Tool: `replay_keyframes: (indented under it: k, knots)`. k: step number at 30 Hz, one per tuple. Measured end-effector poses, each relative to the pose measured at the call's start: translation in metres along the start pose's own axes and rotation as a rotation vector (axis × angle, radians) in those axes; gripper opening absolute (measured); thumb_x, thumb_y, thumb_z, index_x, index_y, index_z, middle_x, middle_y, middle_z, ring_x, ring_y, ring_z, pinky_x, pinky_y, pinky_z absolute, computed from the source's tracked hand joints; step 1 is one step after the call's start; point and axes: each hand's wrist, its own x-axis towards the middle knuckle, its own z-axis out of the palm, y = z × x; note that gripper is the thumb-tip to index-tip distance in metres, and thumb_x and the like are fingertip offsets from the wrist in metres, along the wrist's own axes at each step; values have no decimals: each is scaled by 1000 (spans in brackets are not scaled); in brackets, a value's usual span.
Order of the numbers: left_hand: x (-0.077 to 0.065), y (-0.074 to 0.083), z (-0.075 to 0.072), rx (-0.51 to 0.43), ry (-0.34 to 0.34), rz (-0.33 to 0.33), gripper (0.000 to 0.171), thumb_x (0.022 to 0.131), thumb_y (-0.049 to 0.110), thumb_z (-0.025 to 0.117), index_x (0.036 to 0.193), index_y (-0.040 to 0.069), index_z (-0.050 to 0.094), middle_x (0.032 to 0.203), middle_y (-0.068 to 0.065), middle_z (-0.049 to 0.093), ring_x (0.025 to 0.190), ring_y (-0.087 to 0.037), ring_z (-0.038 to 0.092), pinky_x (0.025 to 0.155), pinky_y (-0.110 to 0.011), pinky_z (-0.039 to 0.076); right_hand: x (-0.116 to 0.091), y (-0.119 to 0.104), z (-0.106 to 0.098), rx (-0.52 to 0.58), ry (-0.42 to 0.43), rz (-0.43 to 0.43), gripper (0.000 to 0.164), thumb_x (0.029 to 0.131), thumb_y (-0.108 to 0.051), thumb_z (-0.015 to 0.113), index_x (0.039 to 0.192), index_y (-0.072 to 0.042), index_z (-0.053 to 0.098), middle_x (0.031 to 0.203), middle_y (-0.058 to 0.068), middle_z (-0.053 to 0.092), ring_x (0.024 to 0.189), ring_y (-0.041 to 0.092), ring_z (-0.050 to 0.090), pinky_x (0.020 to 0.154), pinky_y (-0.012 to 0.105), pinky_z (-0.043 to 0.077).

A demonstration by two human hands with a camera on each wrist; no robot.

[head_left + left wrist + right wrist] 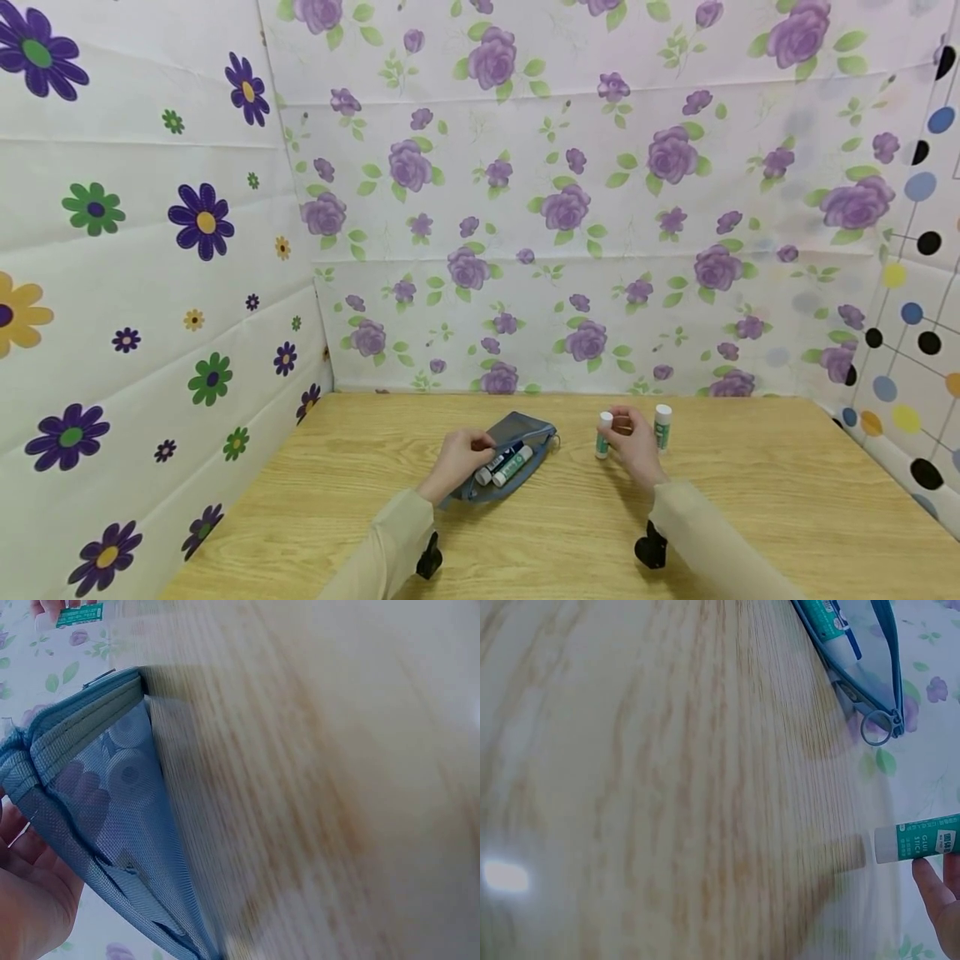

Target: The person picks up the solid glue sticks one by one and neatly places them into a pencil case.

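Observation:
On the table lies a blue mesh zip pouch (517,425), its mouth open, with at least two glue sticks (513,467) inside. My left hand (459,460) grips the pouch's left rim; in the left wrist view the fingers (30,847) are partly behind the mesh. A green glue stick with a white cap (603,435) is pinched upright in my right hand (633,446). Seen from the right wrist, that glue stick (922,838) is held slightly above the tabletop. Another capped glue stick (662,427) stands just right of the right hand.
The wooden table (337,467) meets a flower-printed cloth (525,317) at its back edge. Patterned cloth also hangs at the left and right sides. A metal ring (876,727) hangs from the pouch's zip end. Black wrist mounts (651,546) sit under both sleeves.

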Motion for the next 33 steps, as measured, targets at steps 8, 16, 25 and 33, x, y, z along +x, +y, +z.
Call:
replay_keyframes:
  k: [8,16,25,33]
  knots:
    - [-1,1,0,-3,2,-11,7,82,3,63,86,2,69,78,1,62,69,-13,56,61,-27,45,-4,-1,4,103,-11,17,32,83,3,62,110,7,47,103,21,51,92,27,52,78,40,46]
    - [-2,0,0,-7,7,-19,7,81,3,63,85,3,69,77,1,61,68,-11,55,61,-28,46,-13,-12,12,196,-8,90,31,84,4,60,110,6,44,101,19,49,80,16,54,77,43,46]
    - [-3,-1,0,-5,9,-25,7,81,3,63,84,3,69,77,2,61,68,-11,55,62,-28,46,-17,-15,21,344,-20,199,37,85,2,60,116,7,40,101,18,46,80,16,56,81,48,42]
    - [0,2,-1,3,14,-22,6,80,3,63,84,3,68,77,1,61,69,-12,56,63,-28,46,-21,-23,25,374,-37,222,39,87,0,57,119,8,38,106,20,43,90,24,54,83,49,40]
